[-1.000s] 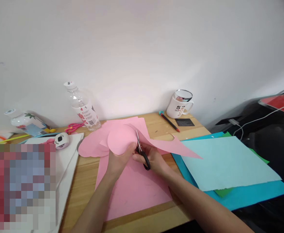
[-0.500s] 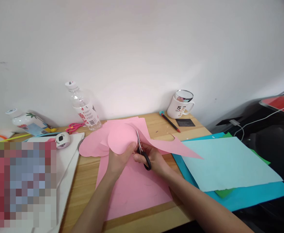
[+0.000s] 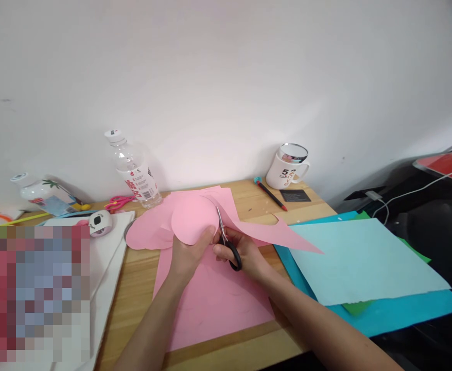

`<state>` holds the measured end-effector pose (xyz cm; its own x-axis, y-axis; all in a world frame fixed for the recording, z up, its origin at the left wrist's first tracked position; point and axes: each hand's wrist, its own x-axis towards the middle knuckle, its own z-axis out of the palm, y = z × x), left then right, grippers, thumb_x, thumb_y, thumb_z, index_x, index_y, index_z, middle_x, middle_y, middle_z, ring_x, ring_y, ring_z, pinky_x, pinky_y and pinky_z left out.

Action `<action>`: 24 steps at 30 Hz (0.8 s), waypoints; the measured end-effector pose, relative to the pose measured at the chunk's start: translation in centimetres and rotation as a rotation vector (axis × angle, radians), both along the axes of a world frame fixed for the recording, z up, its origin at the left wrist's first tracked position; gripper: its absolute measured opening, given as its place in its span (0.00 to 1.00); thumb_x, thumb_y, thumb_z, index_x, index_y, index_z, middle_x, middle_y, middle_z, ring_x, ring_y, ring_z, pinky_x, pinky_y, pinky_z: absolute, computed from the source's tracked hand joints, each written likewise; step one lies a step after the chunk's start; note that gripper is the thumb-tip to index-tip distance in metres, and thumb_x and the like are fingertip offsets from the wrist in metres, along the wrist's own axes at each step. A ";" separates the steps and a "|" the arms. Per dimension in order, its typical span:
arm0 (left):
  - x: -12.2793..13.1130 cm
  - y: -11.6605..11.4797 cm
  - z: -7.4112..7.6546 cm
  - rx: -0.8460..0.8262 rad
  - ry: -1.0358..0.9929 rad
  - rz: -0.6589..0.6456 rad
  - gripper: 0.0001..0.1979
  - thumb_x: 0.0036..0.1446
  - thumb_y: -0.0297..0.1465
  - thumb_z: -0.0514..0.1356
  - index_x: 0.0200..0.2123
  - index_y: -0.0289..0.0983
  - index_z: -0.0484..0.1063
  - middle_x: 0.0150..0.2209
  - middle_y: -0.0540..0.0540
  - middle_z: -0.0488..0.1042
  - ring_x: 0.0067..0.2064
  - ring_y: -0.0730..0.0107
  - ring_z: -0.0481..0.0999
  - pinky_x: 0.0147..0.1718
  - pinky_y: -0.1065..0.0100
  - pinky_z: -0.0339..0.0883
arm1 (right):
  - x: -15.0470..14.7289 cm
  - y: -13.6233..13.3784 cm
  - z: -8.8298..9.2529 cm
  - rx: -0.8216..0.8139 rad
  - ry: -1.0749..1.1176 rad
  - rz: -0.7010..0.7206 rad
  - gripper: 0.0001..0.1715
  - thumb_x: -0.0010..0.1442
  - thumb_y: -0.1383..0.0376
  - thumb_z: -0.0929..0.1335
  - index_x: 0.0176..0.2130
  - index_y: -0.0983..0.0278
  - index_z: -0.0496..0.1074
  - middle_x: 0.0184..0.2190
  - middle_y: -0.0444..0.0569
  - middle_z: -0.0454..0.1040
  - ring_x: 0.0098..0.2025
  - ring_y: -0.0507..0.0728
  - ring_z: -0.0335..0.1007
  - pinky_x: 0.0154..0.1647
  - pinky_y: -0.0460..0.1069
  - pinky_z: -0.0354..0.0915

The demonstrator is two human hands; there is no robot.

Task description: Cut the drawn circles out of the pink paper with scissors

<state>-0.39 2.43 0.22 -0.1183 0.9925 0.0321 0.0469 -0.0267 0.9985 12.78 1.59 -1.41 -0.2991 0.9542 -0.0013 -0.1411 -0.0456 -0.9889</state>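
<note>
My left hand (image 3: 195, 247) pinches a piece of pink paper (image 3: 193, 219) with a rounded outline, thumb on top and fingers hidden beneath. In my right hand (image 3: 241, 252) is a pair of scissors (image 3: 233, 255) with black handles, its blades pointing up along the right edge of the rounded piece. A pink offcut (image 3: 283, 234) trails from the blades to the right, ending in a sharp point. Under both hands lies a larger pink sheet (image 3: 218, 309), and several rounded pink pieces (image 3: 143, 232) spread to the left.
A clear bottle (image 3: 135, 172) and a white mug (image 3: 285, 170) stand by the wall. A pen (image 3: 272, 196) and dark card (image 3: 295, 196) lie near the mug. Light blue paper (image 3: 365, 263) covers the right side. Pink scissors (image 3: 118, 202) and a white tape-like dispenser (image 3: 100, 223) sit left.
Almost nothing differs. Both hands, the scissors and the pink paper stay in nearly the same place, with only a very slight shift.
</note>
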 end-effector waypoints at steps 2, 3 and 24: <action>0.0 0.0 -0.2 0.010 0.006 0.008 0.10 0.43 0.35 0.63 0.28 0.34 0.72 0.27 0.46 0.76 0.33 0.65 0.76 0.33 0.67 0.70 | 0.0 0.0 0.0 0.007 0.002 0.003 0.21 0.44 0.51 0.72 0.25 0.64 0.64 0.18 0.40 0.62 0.20 0.49 0.56 0.22 0.46 0.54; 0.0 0.1 -0.2 0.016 0.013 0.016 0.10 0.43 0.35 0.63 0.27 0.34 0.72 0.26 0.47 0.76 0.31 0.66 0.75 0.31 0.68 0.70 | 0.0 0.0 0.0 0.010 0.000 0.003 0.21 0.44 0.51 0.72 0.25 0.64 0.63 0.18 0.40 0.62 0.20 0.49 0.56 0.22 0.46 0.55; 0.2 0.0 0.1 0.000 -0.011 -0.058 0.15 0.44 0.35 0.63 0.36 0.33 0.73 0.34 0.42 0.78 0.40 0.58 0.77 0.38 0.62 0.72 | 0.0 0.4 -1.2 0.072 0.049 -0.001 0.24 0.45 0.53 0.73 0.40 0.61 0.68 0.27 0.43 0.67 0.31 0.54 0.61 0.30 0.47 0.59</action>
